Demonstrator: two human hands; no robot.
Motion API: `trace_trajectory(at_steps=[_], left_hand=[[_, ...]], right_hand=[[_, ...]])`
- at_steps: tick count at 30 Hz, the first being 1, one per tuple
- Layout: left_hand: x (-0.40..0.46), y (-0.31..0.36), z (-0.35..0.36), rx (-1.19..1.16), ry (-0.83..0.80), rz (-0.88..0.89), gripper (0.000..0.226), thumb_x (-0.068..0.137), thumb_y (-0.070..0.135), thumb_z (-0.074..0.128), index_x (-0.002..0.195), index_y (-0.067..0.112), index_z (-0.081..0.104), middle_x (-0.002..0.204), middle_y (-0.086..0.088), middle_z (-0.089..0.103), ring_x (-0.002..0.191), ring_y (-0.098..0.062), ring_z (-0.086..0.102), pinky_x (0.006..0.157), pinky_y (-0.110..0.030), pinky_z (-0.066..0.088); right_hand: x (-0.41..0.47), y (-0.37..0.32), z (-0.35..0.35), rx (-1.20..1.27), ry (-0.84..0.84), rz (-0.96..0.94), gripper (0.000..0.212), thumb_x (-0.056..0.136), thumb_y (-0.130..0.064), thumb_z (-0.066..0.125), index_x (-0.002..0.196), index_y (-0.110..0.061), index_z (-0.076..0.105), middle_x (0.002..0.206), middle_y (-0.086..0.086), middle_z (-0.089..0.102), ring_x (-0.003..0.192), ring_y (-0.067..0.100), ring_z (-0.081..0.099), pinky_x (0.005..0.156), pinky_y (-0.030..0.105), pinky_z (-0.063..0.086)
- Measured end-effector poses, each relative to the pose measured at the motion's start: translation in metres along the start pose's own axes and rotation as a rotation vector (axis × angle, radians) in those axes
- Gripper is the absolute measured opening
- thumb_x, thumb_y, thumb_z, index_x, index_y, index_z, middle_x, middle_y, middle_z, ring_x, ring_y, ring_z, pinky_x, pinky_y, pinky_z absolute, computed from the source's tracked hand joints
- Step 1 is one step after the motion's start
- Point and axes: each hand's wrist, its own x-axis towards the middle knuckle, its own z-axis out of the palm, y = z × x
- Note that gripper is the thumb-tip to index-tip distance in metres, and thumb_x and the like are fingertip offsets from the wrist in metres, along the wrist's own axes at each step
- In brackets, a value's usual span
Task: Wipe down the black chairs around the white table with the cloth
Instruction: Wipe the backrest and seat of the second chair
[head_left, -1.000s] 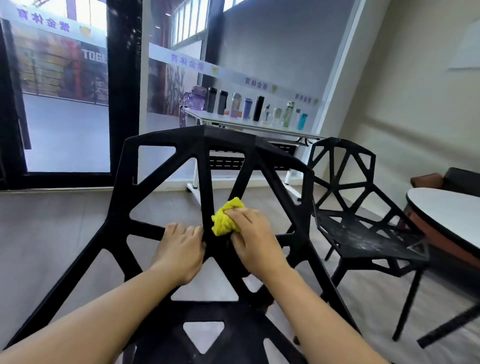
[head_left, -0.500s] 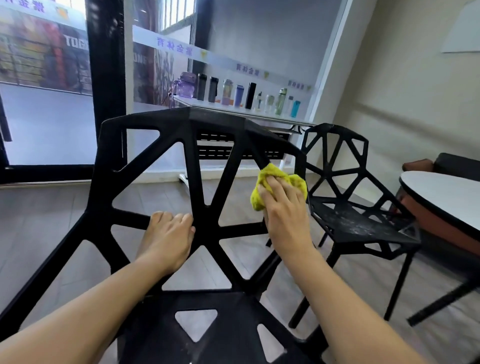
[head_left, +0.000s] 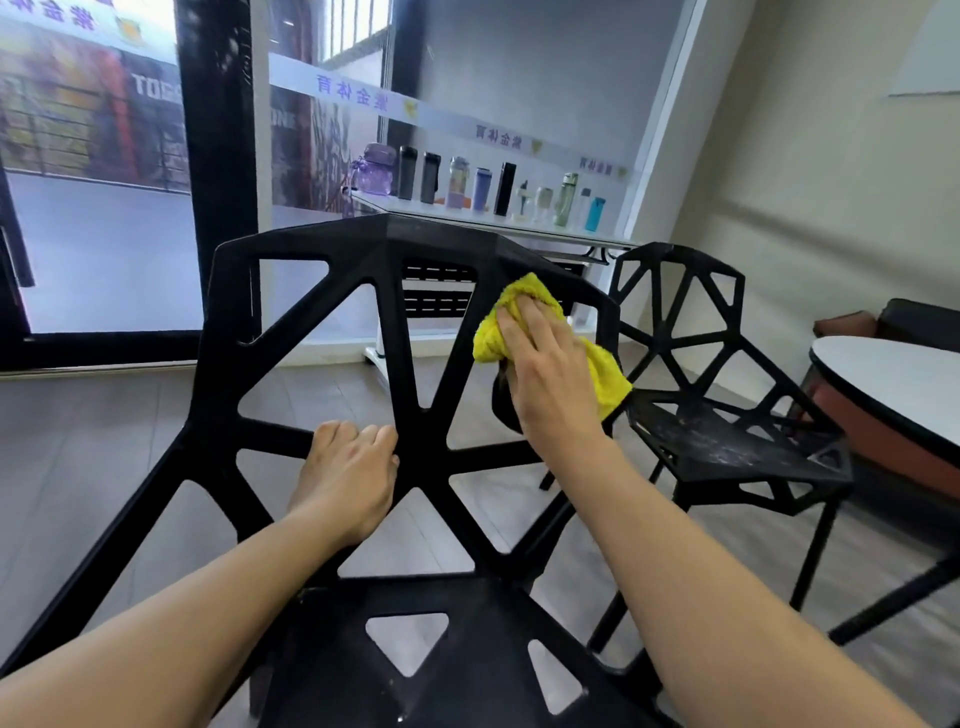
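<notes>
Near black chair (head_left: 400, 364) right in front of me, backrest upright and facing me, seat running toward my body. My right hand (head_left: 545, 374) lies flat with fingers spread, pressing the yellow cloth (head_left: 602, 364) against the backrest's upper right strut. The cloth is bunched, its long axis slanting from upper left down to lower right, along that strut. My left hand (head_left: 348, 467) is curled around the crossbar in the middle of the backrest, gripping it.

Second black chair (head_left: 727, 415) stands to the right of the near chair, seat pointing right toward the white table (head_left: 893, 379), seat surface scuffed pale. Behind the near chair, a counter (head_left: 519, 228) carries a row of bottles (head_left: 467, 182). Window band above them has mirrored blue Chinese characters; left of the chair, "TOG" shows through the glass, rest cut off.
</notes>
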Motion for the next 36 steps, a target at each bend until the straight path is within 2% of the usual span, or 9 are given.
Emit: trace_trajectory(at_steps=[5, 10, 15, 18, 22, 25, 28, 31, 36], left_hand=[[0.000, -0.001, 0.002, -0.005, 0.049, 0.008, 0.016, 0.103, 0.026, 0.031, 0.089, 0.023, 0.038, 0.087, 0.005, 0.050, 0.085, -0.021, 0.037, 0.097, -0.036, 0.027], [-0.001, -0.001, 0.009, 0.008, 0.092, 0.016, 0.016, 0.102, 0.025, 0.035, 0.086, 0.022, 0.038, 0.082, 0.007, 0.042, 0.083, -0.023, 0.041, 0.093, -0.037, 0.028], [0.002, -0.001, 0.009, 0.045, 0.077, 0.000, 0.017, 0.102, 0.026, 0.033, 0.087, 0.022, 0.039, 0.083, 0.006, 0.044, 0.082, -0.020, 0.033, 0.095, -0.036, 0.026], [0.002, 0.001, 0.006, 0.058, 0.065, 0.002, 0.016, 0.102, 0.026, 0.032, 0.089, 0.022, 0.037, 0.088, 0.003, 0.051, 0.089, -0.024, 0.043, 0.096, -0.037, 0.026], [0.001, 0.000, 0.000, 0.052, 0.019, 0.008, 0.015, 0.103, 0.028, 0.030, 0.091, 0.023, 0.037, 0.091, 0.004, 0.050, 0.098, -0.025, 0.047, 0.098, -0.037, 0.026], [0.000, 0.001, 0.001, 0.048, 0.054, 0.023, 0.015, 0.103, 0.027, 0.031, 0.091, 0.023, 0.038, 0.094, 0.001, 0.058, 0.093, -0.026, 0.047, 0.097, -0.038, 0.028], [0.001, 0.001, 0.004, 0.067, 0.045, 0.010, 0.016, 0.103, 0.027, 0.029, 0.091, 0.022, 0.038, 0.092, 0.003, 0.055, 0.088, -0.023, 0.042, 0.097, -0.037, 0.028], [0.001, 0.001, 0.004, 0.051, 0.056, 0.002, 0.016, 0.103, 0.025, 0.030, 0.091, 0.022, 0.039, 0.089, 0.004, 0.051, 0.086, -0.022, 0.037, 0.096, -0.036, 0.027], [0.001, 0.001, 0.004, 0.058, 0.051, 0.017, 0.013, 0.103, 0.026, 0.031, 0.091, 0.022, 0.037, 0.091, 0.003, 0.052, 0.093, -0.025, 0.044, 0.096, -0.037, 0.028]], right_hand=[[-0.018, 0.008, 0.000, -0.045, -0.016, 0.024, 0.054, 0.085, -0.001, 0.066, 0.137, -0.008, 0.055, 0.147, 0.011, 0.049, 0.134, 0.031, 0.046, 0.099, 0.044, 0.048], [-0.116, 0.012, 0.002, -0.035, 0.018, 0.273, 0.062, 0.082, 0.002, 0.069, 0.141, -0.006, 0.051, 0.144, 0.013, 0.049, 0.129, 0.033, 0.047, 0.106, 0.044, 0.040], [-0.115, -0.035, 0.028, 0.071, 0.085, 0.506, 0.064, 0.084, 0.005, 0.063, 0.145, -0.003, 0.046, 0.147, 0.021, 0.046, 0.131, 0.037, 0.047, 0.106, 0.047, 0.043], [-0.123, -0.101, 0.047, 0.237, 0.022, 0.369, 0.077, 0.074, 0.012, 0.064, 0.146, -0.004, 0.045, 0.150, 0.022, 0.043, 0.132, 0.037, 0.049, 0.102, 0.048, 0.048], [-0.127, -0.124, 0.052, 0.260, -0.028, 0.203, 0.064, 0.085, 0.003, 0.048, 0.148, -0.007, 0.043, 0.153, 0.015, 0.041, 0.142, 0.028, 0.039, 0.112, 0.043, 0.040], [-0.138, -0.075, 0.038, 0.170, -0.040, 0.311, 0.070, 0.081, 0.008, 0.049, 0.150, -0.006, 0.040, 0.156, 0.017, 0.038, 0.144, 0.031, 0.037, 0.113, 0.047, 0.038], [-0.138, -0.030, 0.029, 0.138, 0.040, 0.522, 0.066, 0.090, 0.007, 0.053, 0.152, -0.004, 0.034, 0.157, 0.019, 0.033, 0.144, 0.035, 0.034, 0.111, 0.051, 0.039], [-0.126, -0.050, 0.036, 0.225, 0.101, 0.616, 0.065, 0.091, 0.006, 0.051, 0.152, -0.005, 0.034, 0.159, 0.019, 0.030, 0.147, 0.034, 0.029, 0.114, 0.051, 0.035], [-0.124, -0.128, 0.056, 0.315, 0.010, 0.306, 0.075, 0.077, 0.013, 0.065, 0.148, -0.005, 0.043, 0.155, 0.016, 0.039, 0.144, 0.029, 0.036, 0.112, 0.044, 0.041]])
